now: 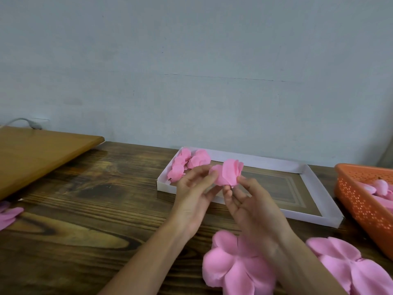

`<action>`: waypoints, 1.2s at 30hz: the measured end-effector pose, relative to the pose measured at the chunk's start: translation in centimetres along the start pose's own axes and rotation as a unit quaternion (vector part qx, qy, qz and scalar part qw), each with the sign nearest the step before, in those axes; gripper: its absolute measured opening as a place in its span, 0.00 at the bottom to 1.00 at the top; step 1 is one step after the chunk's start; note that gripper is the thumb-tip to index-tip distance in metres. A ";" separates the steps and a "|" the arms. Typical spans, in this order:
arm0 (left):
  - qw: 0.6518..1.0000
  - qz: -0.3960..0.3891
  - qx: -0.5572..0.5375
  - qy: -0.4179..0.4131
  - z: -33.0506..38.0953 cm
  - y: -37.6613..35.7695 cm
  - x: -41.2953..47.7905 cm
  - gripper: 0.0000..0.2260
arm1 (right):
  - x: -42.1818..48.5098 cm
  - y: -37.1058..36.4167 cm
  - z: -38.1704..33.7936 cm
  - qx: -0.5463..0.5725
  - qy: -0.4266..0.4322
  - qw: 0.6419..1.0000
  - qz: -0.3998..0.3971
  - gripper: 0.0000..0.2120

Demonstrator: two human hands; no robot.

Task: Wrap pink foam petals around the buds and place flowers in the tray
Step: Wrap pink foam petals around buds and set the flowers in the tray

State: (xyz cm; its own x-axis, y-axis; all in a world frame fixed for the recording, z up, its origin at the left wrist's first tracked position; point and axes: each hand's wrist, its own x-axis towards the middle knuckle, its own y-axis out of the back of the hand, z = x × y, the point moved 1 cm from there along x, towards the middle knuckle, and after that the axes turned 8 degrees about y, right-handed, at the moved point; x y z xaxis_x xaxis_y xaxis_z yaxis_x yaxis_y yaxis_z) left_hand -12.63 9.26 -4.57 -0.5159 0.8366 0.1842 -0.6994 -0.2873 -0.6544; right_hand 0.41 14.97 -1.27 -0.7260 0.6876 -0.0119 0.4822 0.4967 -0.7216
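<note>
**Two hands hold a pink foam flower over a white tray**

The left hand [191, 196] and right hand [248, 205] meet, palms turned towards each other, above the middle of the table [85, 209]. Between them is one flower [228, 173]. The right hand pinches its lower end between thumb and fingertips. The left hand's fingers pinch a petal against its left side. The flower is a loose, rounded bundle of soft pink petals overlapping around a hidden bud, and motion blur softens it.

The tray [268, 162] lies just beyond the hands, and the flower hangs over its near wall. It is a shallow white frame with its long side running left to right along the table's far edge. Several finished flowers [187, 162] are packed into its far left corner, and the rest of it holds nothing. That corner lies up and left of the held flower, so the left hand is nearer to it. Setting the flower beside the others looks like a short reach forward and left.

Flat petal sheets [234, 265] lie at the near edge under the right forearm, with more [350, 265] towards the near right corner. An orange basket [361, 201] of pink pieces sits at the right edge.
</note>
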 end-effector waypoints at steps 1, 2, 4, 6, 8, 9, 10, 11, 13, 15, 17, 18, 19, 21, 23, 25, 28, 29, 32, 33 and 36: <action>1.000 0.015 0.007 -0.009 0.0 0.1 0.1 0.10 | 0.1 0.1 0.0 -0.014 0.007 1.000 0.000 0.12; 0.999 0.024 0.017 -0.018 0.0 0.2 0.0 0.08 | 0.1 0.1 0.0 -0.025 0.013 1.000 -0.003 0.13; 0.999 0.027 0.035 -0.028 0.0 0.1 -0.1 0.07 | 0.1 0.1 0.1 -0.032 0.015 0.999 -0.014 0.16; 0.998 0.028 0.048 -0.034 -0.1 0.0 -0.2 0.07 | 0.2 0.2 0.1 -0.034 0.007 0.999 -0.024 0.19; 0.997 0.044 0.053 -0.034 0.1 -0.2 -0.4 0.09 | 0.2 0.2 0.2 -0.059 0.004 0.998 -0.035 0.19; 0.997 0.050 0.054 -0.033 0.1 -0.2 -0.5 0.09 | 0.2 0.2 0.2 -0.075 0.007 0.996 -0.042 0.17; 0.997 0.050 0.052 -0.032 0.2 -0.3 -0.5 0.09 | 0.2 0.2 0.2 -0.085 0.010 0.995 -0.048 0.15; 0.997 0.045 0.051 -0.030 0.3 -0.3 -0.5 0.08 | 0.2 0.1 0.2 -0.082 0.012 0.995 -0.054 0.13; 0.998 0.036 0.052 -0.027 0.4 -0.5 -0.6 0.07 | 0.0 0.0 0.2 -0.054 0.004 0.996 -0.070 0.14; 0.999 0.024 0.040 -0.011 0.4 -0.6 -0.6 0.13 | -0.1 -0.1 0.1 -0.024 -0.008 0.996 -0.082 0.18; 0.999 -0.016 0.002 0.042 0.4 -0.5 -0.5 0.29 | -0.2 -0.2 0.1 -0.007 -0.023 0.995 -0.101 0.16; 0.996 -0.054 -0.010 0.069 0.5 -0.6 -0.7 0.37 | -0.2 -0.2 0.1 -0.001 -0.035 0.994 -0.105 0.14; 0.992 -0.095 -0.007 0.084 0.6 -0.7 -0.9 0.43 | -0.2 -0.3 0.1 0.006 -0.050 0.993 -0.103 0.12; 0.983 -0.157 0.046 0.087 0.6 -0.7 -1.4 0.47 | -0.2 -0.2 0.2 0.013 -0.090 0.992 -0.087 0.11; 0.972 -0.192 0.101 0.085 0.7 -0.8 -1.7 0.44 | -0.2 -0.2 0.2 -0.007 -0.120 0.989 -0.085 0.12; 0.969 -0.197 0.115 0.095 1.1 -0.9 -1.9 0.35 | -0.1 -0.1 0.2 -0.042 -0.125 0.988 -0.085 0.14; 0.975 -0.161 0.126 0.085 1.3 -1.3 -2.1 0.14 | -0.1 0.1 0.0 -0.083 -0.103 0.987 -0.093 0.17; 0.978 -0.148 0.126 0.078 1.2 -1.4 -2.1 0.12 | -0.1 0.0 0.0 -0.097 -0.092 0.986 -0.099 0.16; 0.986 -0.106 0.116 0.050 0.8 -1.7 -1.9 0.15 | -0.2 -0.2 0.5 -0.155 -0.030 0.982 -0.099 0.12; 0.990 -0.079 0.111 0.040 0.7 -1.7 -1.8 0.16 | -0.2 -0.3 0.8 -0.186 -0.002 0.978 -0.100 0.09; 0.991 0.028 0.128 -0.011 0.4 -1.3 -1.2 0.17 | -0.3 -0.1 1.2 -0.408 0.136 0.897 -0.103 0.10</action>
State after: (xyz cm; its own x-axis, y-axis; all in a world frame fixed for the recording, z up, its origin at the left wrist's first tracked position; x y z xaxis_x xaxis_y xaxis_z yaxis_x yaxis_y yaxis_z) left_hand -11.29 8.39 -3.62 -0.5658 0.8065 0.1717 -0.7710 -0.4436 -0.4568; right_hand -0.01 14.02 -2.00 -0.7478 0.5858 0.3126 0.6306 0.7739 0.0582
